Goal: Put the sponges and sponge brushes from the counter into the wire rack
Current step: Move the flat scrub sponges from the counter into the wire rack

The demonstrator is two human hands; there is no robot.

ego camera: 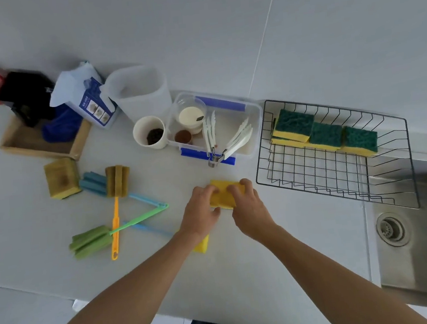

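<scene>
My left hand [202, 211] and my right hand [249, 208] both grip a yellow sponge [224, 192] in the middle of the counter. Another yellow sponge [202, 244] lies partly hidden under my left wrist. The black wire rack [343, 187] stands to the right and holds three green-and-yellow sponges [323, 133] along its far side. To the left lie a worn yellow sponge [61, 179] and three sponge brushes: a blue one [95, 182], an orange-handled one [115, 189] and a green one [93, 240], with their handles crossing.
A clear plastic box [251, 131] with cups and white tongs sits behind my hands. A paper cup [150, 131], a translucent jug [140, 90], a tissue pack [88, 101] and a wooden tray [35, 145] stand at the back left. The steel sink [414, 232] lies right.
</scene>
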